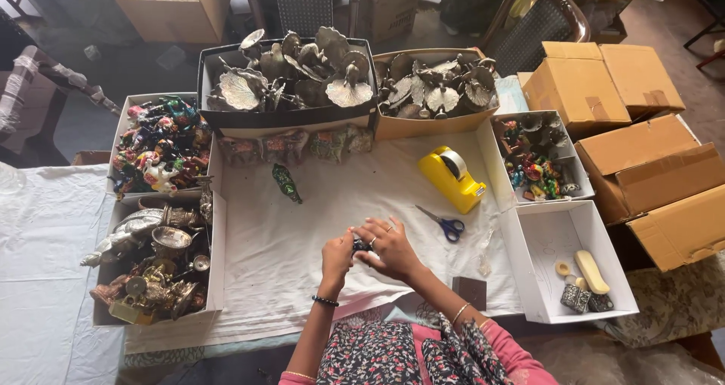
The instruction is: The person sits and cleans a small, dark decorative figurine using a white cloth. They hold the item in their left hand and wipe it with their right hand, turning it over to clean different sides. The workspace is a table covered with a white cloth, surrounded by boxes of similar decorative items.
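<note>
Both my hands meet over the middle of the white cloth (317,204). My left hand (337,254) and my right hand (390,245) close together around a small dark object (361,244), mostly hidden by my fingers. My right hand wears rings, and a bracelet circles each wrist. Blue-handled scissors (445,224) lie just right of my right hand. A yellow tape dispenser (451,178) stands farther back. A small green figurine (286,183) lies on the cloth behind my left hand.
Boxes of silvery leaf-shaped metal pieces (291,75) (434,87) line the far side. Boxes of colourful figurines (160,143) and metal ware (155,264) stand left. White boxes (538,158) (547,241) sit right, beside brown cartons (649,166). A small dark block (470,291) lies near my right arm.
</note>
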